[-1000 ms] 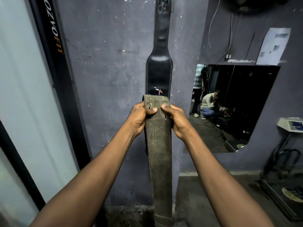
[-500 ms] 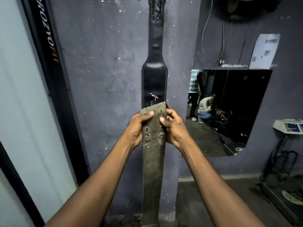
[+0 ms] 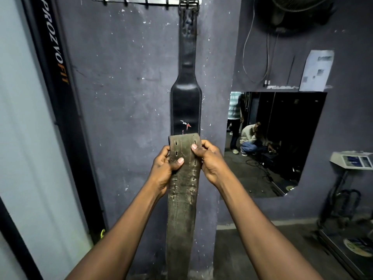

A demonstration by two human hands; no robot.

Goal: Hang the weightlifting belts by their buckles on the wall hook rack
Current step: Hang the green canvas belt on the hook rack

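Observation:
A worn olive-green belt hangs straight down in front of me, its holed tip end uppermost. My left hand grips its left edge with the thumb across the front. My right hand pinches its right edge near the top. Its buckle is out of sight below. Behind it a black leather belt hangs by its buckle from the right end of a metal hook rack at the top of the grey wall. Several hooks to the left of that buckle carry nothing.
A black door frame with lettering stands to the left. A mirror at the right reflects two people. A weighing scale stands at the far right, with a fan and cables above.
My view has tilted upward, bringing the hook rack into sight. My hands hold the green belt's tip at about the same height, with my left thumb now lower on it.

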